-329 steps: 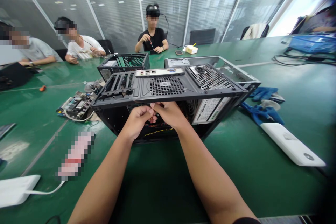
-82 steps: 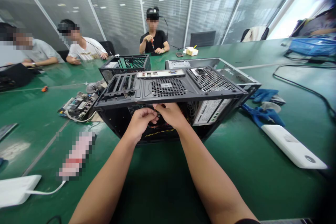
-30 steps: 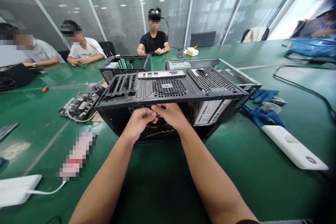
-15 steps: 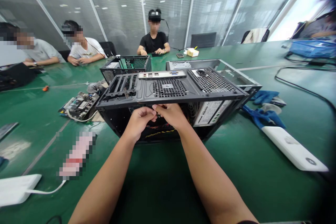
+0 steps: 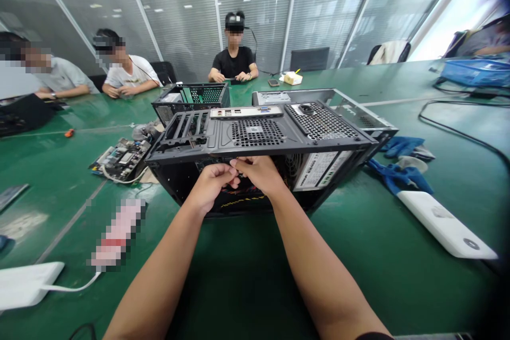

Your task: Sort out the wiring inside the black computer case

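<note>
A black computer case (image 5: pixel 223 146) lies in front of me with its rear panel facing up and its open side toward me. My left hand (image 5: pixel 215 180) is closed in a pinch at that opening, by the inner cables. Beside it, my right hand (image 5: pixel 257 172) reaches under the top edge, its fingers bent together and meeting the left fingertips. Whatever sits between the fingers is too small or hidden to name. Inside the case, to the right of my hands, is the power supply (image 5: pixel 319 171) with a white label.
A loose motherboard (image 5: pixel 121 159) lies left of the case; other open cases (image 5: pixel 199 96) stand behind. Blue gloves (image 5: pixel 406 170) and a white power bank (image 5: pixel 446 226) lie right. Another white device (image 5: pixel 27 284) with a cable is at left. Several people sit across the green table (image 5: pixel 398 287).
Both hands stay at the case opening, fingertips together. The left fingers shift very slightly; the case has not moved.
</note>
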{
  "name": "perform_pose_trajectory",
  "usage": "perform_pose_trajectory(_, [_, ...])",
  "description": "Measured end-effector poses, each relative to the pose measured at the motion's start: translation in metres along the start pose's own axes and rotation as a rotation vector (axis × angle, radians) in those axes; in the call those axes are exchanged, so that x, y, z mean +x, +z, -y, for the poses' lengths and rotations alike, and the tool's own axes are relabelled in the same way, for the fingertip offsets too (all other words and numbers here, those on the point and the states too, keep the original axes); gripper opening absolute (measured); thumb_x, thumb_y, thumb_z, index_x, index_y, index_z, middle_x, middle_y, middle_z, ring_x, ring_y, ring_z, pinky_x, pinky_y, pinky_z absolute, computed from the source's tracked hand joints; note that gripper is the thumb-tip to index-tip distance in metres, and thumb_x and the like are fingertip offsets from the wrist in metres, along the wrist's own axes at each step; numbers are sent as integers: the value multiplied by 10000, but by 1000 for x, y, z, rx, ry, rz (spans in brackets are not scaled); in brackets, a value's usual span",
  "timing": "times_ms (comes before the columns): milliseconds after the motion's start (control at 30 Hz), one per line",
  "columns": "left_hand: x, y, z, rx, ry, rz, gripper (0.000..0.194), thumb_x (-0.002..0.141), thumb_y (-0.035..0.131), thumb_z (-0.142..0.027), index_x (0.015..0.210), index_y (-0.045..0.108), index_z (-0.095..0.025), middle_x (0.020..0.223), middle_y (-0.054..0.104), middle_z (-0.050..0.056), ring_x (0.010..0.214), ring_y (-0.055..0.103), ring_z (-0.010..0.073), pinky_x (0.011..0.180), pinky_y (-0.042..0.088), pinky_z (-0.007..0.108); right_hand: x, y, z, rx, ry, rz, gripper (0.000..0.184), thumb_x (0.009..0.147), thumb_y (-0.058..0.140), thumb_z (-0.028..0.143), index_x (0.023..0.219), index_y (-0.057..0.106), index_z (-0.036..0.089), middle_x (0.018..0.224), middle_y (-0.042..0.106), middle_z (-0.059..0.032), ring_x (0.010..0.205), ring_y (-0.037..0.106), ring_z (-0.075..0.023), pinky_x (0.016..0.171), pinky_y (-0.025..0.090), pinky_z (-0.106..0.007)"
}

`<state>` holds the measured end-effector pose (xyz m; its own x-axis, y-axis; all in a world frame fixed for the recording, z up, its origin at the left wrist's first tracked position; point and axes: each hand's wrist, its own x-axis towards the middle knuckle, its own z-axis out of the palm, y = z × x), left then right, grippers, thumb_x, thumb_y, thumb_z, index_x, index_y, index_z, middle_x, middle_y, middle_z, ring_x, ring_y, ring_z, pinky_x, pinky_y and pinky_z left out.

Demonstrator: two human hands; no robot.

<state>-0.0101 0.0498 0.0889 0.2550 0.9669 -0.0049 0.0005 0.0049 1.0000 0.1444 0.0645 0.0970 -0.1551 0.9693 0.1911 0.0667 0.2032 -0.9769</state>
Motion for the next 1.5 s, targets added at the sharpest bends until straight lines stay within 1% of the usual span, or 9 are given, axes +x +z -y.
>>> perform_pose_trajectory(100, [1,1,1,6,12,-40,233,725,748,-352,713,663,-136,655,682,33,590,594,119,580,413,233,0,1,-1,-9,-19,-32,191,712,617,363,626,583,195,624,607,9,602,548,-146,600,420,-289])
perform_pose_trajectory(267, [3,7,5,110,131,-119,195,744,721,-333,732,656,-150,647,660,12,613,601,130,641,470,257,1,0,-3,-69,-78,-102,157,719,606,347,658,575,206,657,618,4,654,578,-170,652,430,-310])
perform_pose_trajectory(467, [-1,10,6,395,232,-162,176,818,631,-334,779,658,-165,643,633,-2,583,566,129,581,429,243,3,-1,-7,-106,-159,-147,157,744,597,330,659,537,214,635,578,14,653,551,-167,653,409,-306])
perform_pose_trajectory(567, [-5,14,1,493,257,-162,170,840,584,-318,795,649,-168,646,634,-3,594,569,134,587,438,242,2,-2,-6,-146,-160,-128,168,760,573,328,649,513,216,620,555,21,641,532,-162,639,390,-301])
perform_pose_trajectory(700, [-8,18,-5,444,220,-127,186,844,560,-328,768,625,-171,633,626,-6,603,581,142,605,471,252,-1,-5,-2,-199,-140,-90,183,780,547,349,660,524,212,643,563,14,663,531,-169,660,391,-306])
perform_pose_trajectory(833, [-5,16,-6,388,165,-84,176,823,574,-317,739,622,-170,621,624,-8,572,564,129,598,466,249,-1,-5,-1,-226,-164,-78,181,809,525,336,675,522,214,669,570,9,692,537,-176,691,399,-310])
perform_pose_trajectory(1000, [1,11,-7,416,179,-52,213,805,618,-349,696,608,-167,614,625,3,545,543,120,545,418,232,1,-5,-2,-236,-231,-113,118,814,512,288,720,528,219,741,614,-6,763,565,-186,755,418,-315])
perform_pose_trajectory(1267, [3,13,-11,280,147,36,154,777,625,-271,676,569,-169,599,616,-15,512,530,99,505,394,210,-3,-4,3,-305,-237,-193,105,773,524,262,681,490,225,695,576,-3,716,549,-187,722,420,-326])
perform_pose_trajectory(1500, [2,8,-17,258,144,94,131,762,631,-243,673,574,-165,592,601,-14,507,526,98,502,390,213,-5,-1,13,-298,-275,-196,120,836,528,303,801,614,225,883,708,-56,948,629,-251,898,448,-386])
